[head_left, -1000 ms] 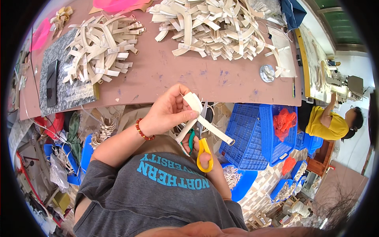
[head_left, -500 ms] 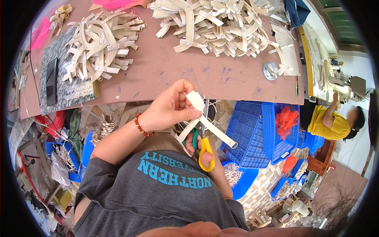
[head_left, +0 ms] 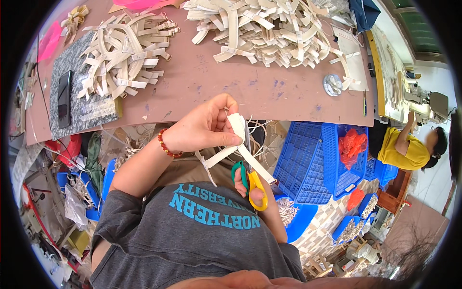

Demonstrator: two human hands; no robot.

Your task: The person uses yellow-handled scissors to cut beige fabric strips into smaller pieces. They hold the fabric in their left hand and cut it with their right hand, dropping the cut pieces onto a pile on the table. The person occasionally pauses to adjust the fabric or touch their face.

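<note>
Left hand [head_left: 199,127] pinching strip [head_left: 238,139], raised slightly since a second ago. Right hand [head_left: 257,195] closed through scissors [head_left: 248,180]; blades probably at strip, cutting ongoing.

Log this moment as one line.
left hand: pinches cream strip | right hand: holds scissors at strip | table: strip piles

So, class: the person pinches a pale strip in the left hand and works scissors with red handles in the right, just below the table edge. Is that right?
Not quite. The head view shows the scissors have green and yellow handles, not red. The rest holds: the left hand pinches the pale strip, the right hand works the scissors, just below the table edge.
</note>
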